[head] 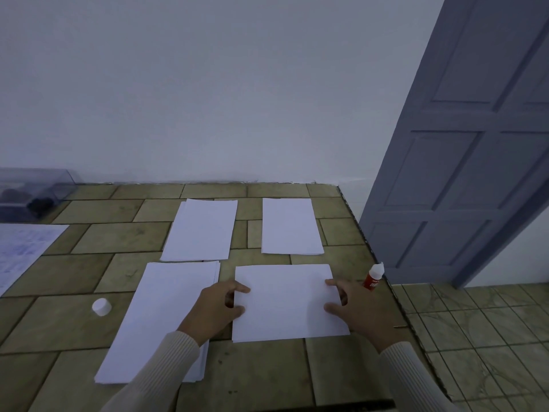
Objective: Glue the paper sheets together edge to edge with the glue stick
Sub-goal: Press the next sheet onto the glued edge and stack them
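Glue stick [373, 278] uncapped, upright at right edge of surface [89, 239]; cap [101, 306] well apart, left.
Left hand [219, 304] and right hand [353, 304]: grip clamped on near-right sheet [288, 304], one at each side edge; right-hand pinch uncertain.
Other piles [202, 230] lie apart.
No seam discernible; joining judged still ahead.

4 white paper sheets lie flat in 2 rows: far-left sheet [200, 230], far-right sheet [289, 226], near-left sheet [160, 319], near-right sheet [285, 301]; the red glue stick [373, 277] stands uncapped, rightmost
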